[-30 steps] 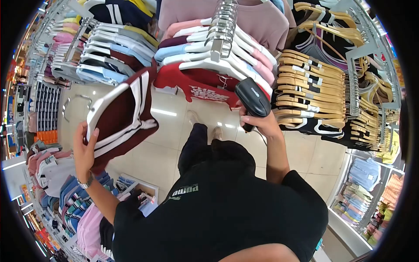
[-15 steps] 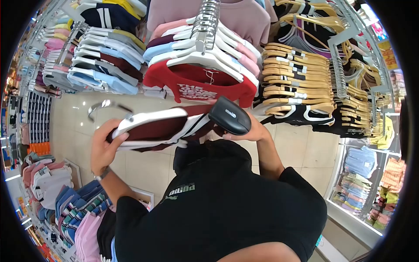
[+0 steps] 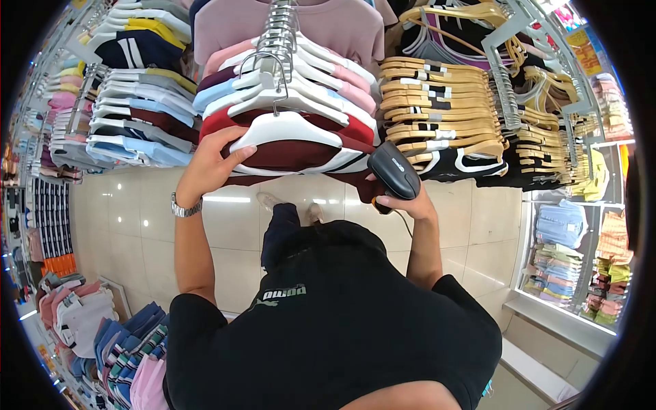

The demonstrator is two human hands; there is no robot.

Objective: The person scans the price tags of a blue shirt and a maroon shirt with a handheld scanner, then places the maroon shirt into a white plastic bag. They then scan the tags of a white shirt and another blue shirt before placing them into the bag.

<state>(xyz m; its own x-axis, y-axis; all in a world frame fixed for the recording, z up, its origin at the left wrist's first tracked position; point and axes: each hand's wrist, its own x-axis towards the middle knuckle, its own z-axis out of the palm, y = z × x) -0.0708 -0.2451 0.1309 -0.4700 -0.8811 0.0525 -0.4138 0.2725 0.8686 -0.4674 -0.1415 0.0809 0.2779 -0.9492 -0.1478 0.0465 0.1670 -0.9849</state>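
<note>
My left hand (image 3: 213,162) is closed round the left shoulder of a white hanger (image 3: 290,128) that carries a maroon shirt (image 3: 290,156) with white and black stripes. The hanger stands upright at the front of the rack, its hook up by the metal rail (image 3: 280,27); whether it rests on the rail I cannot tell. Behind it hangs the red shirt (image 3: 215,123), mostly covered. In my right hand (image 3: 415,203) is a black barcode scanner (image 3: 395,171) with a cable, held beside the shirt's right sleeve.
Right of the shirts hangs a row of wooden hangers (image 3: 444,102) with black garments. More shirts on hangers (image 3: 147,113) are at the left. Folded clothes lie on shelves (image 3: 564,253) at the right. Stacked garments (image 3: 130,342) fill the lower left. Tiled floor (image 3: 232,239) shows below.
The maroon shirt on its hanger has moved right and up, from a tilted position in front of the rack to against the row. The scanner has shifted right with my right hand.
</note>
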